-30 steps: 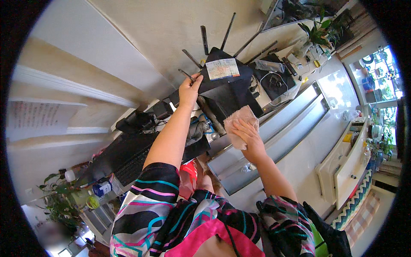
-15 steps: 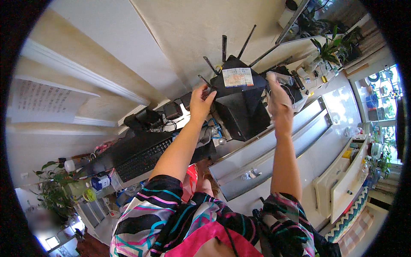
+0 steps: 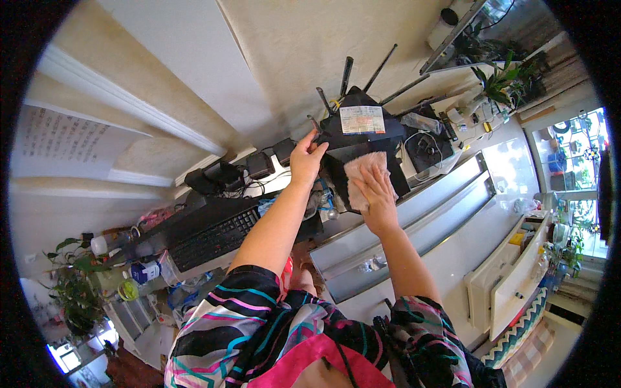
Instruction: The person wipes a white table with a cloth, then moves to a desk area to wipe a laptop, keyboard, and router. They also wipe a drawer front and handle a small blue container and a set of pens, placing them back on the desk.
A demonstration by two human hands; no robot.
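A black router [image 3: 349, 123] with several upright antennas and a white printed label stands against the wall, on or behind a black box-shaped device [image 3: 343, 187]. My left hand [image 3: 305, 161] is at the router's left side, thumb and fingers closed around its edge near a short antenna. Under my right hand [image 3: 376, 197] lies a pale pinkish cloth [image 3: 358, 169], pressed against the black device's top, with the fingers spread over it. The cloth covers part of that surface.
Left of the device are a black keyboard [image 3: 217, 242], tangled cables and small black boxes [image 3: 261, 165]. To the right lie a black box with a white cable [image 3: 424, 152] and a potted plant [image 3: 499, 84]. A glass-fronted cabinet edge [image 3: 414, 220] runs below.
My right hand has moved left and down from beside the router onto the black device, and the cloth now lies spread beneath it. My left hand stays at the router's edge.
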